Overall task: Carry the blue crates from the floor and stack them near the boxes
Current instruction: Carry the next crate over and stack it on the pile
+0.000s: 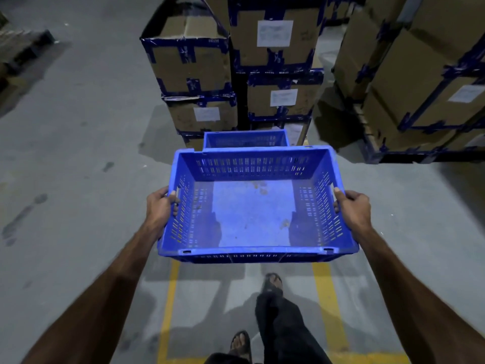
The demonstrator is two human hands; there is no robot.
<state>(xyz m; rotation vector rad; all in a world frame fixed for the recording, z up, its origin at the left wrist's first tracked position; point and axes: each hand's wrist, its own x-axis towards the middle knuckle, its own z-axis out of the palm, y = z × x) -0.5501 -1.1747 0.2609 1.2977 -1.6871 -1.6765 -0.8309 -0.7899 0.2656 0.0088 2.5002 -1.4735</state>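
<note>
Ahead, I see cardboard boxes (275,64) stacked on the concrete floor (78,153), a blue crate (245,140) at their foot. I carry an empty crate (252,206) in the air before it, left hand (160,206) and right hand (353,208) gripping its side rims.

Carried crate (253,206): bright blue, walls patterned with rows of narrow slots, base plain with brownish stains. Second crate (245,139): same blue, same slotted pattern. Cardboard boxes (275,40): brown, edged in dark blue tape, white labels. Floor (78,166): grey, with yellow painted lines. Trousers (286,327): black.
</note>
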